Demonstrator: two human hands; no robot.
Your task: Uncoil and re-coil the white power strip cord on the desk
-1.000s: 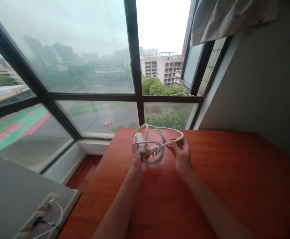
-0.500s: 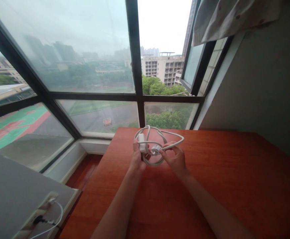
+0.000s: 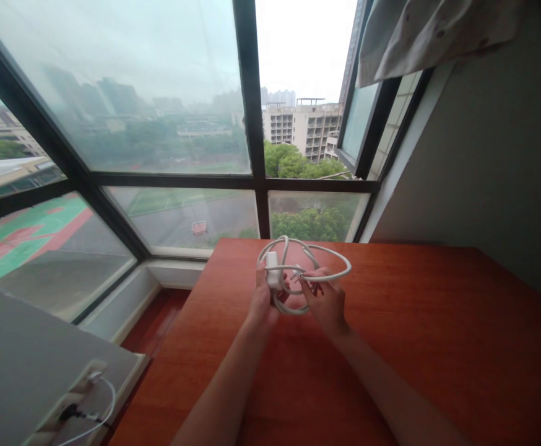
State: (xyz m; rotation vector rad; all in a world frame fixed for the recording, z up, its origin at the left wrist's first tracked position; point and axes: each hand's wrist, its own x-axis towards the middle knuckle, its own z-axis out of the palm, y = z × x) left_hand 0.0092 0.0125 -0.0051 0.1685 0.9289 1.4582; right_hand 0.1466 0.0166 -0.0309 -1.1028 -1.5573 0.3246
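Observation:
A loosely coiled white power cord [image 3: 348, 267] is held up over the near-middle of the wooden table, with loops spreading to the right. My left hand [image 3: 262, 298] is closed around the cord's white rectangular block [image 3: 273, 271] and part of the coil at its left side. At the coil's right, my right hand [image 3: 327, 305] pinches the white plug [image 3: 296, 271] end, its metal pins pointing left towards the block. Some of the fingers of both hands are hidden behind the cord and block.
The reddish-brown wooden table [image 3: 419, 347] extends under both arms to the window frame [image 3: 173, 180]. At lower left, a wall outlet [image 3: 61, 412] holds a black plug and a white cable. A light cloth [image 3: 414, 37] hangs at upper right, by an opened window pane.
Both hands and the coiled cord have shifted slightly to the right. The plug has turned in my right hand, so its pins now show more from the side.

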